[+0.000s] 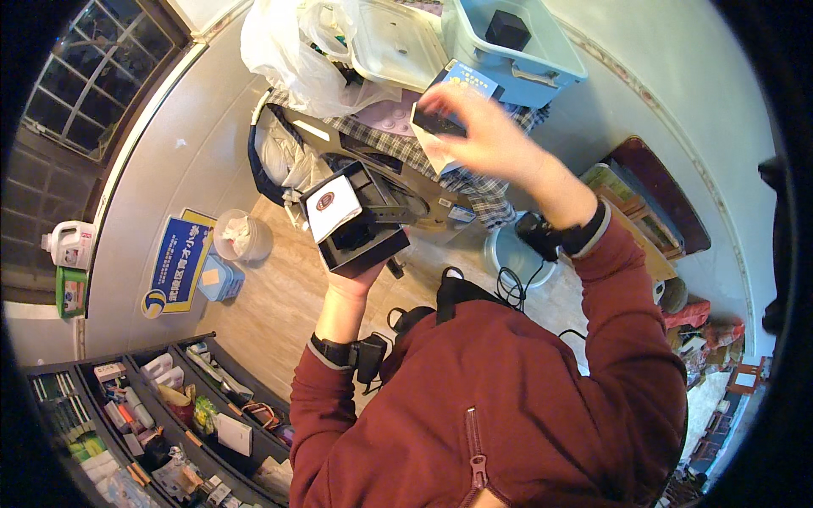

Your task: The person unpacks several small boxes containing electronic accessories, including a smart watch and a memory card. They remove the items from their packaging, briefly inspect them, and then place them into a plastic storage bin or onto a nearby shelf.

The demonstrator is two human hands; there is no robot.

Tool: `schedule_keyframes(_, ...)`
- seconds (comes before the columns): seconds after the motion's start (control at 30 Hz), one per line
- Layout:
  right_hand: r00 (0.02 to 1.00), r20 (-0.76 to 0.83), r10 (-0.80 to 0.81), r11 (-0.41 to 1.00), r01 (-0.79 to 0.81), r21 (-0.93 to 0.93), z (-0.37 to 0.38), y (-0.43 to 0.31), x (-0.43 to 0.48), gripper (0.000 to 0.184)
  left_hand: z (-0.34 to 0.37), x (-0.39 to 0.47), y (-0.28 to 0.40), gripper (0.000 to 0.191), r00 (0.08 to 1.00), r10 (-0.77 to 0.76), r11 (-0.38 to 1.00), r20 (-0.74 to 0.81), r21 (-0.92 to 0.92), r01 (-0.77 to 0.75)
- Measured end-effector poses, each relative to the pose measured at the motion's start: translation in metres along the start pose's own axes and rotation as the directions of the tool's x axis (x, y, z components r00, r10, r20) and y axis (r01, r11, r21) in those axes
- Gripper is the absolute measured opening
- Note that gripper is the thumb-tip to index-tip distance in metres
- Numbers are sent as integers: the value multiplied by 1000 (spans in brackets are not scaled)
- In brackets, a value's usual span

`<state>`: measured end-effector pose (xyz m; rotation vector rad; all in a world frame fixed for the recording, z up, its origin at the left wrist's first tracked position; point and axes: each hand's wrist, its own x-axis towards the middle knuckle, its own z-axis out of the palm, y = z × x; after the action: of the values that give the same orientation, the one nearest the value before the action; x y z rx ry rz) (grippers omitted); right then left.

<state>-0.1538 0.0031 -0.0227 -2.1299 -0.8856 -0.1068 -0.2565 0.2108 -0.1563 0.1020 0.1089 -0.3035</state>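
Note:
My left hand [360, 278] supports an open black box [390, 247] from below, over the floor. Inside it lie a white folded sheet or cloth [331, 202] with a round dark emblem and a dark object [356, 235] that I cannot make out. My right hand [473, 130] is blurred, above the front edge of a cloth-covered table. Between its thumb and fingers shows a black, pale-edged item [438, 122]; whether the fingers grip it is unclear. Just beyond lies a blue printed booklet or box [467, 79], partly covered by the hand.
On the table stand a light-blue plastic bin [540, 86] holding a black cube-shaped box [508, 30], a translucent lid [403, 47] and a white plastic bag [286, 57]. A bucket [498, 251] is below. Packed shelves [209, 419] stand at lower left, near a waste bin [254, 238].

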Motion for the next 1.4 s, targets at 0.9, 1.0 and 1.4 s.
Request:
schedule_keyframes(0.9, 978, -183, 100, 841, -181, -510, -24, 91, 3, 53, 6, -2, -3, 55, 992, 32, 998, 125, 55, -39)
schedule_keyframes(1.0, 952, -292, 93, 902, -205, -380, -25, 80, 5, 48, 9, -1, -4, 54, 991, 30, 998, 127, 53, -37)
schedule_keyframes(1.4, 980, -21, 199, 866, -165, 472, -19, 30, -3, 20, 10, -6, 0, 47, 1000, -1, 1000, 29, -27, 1)
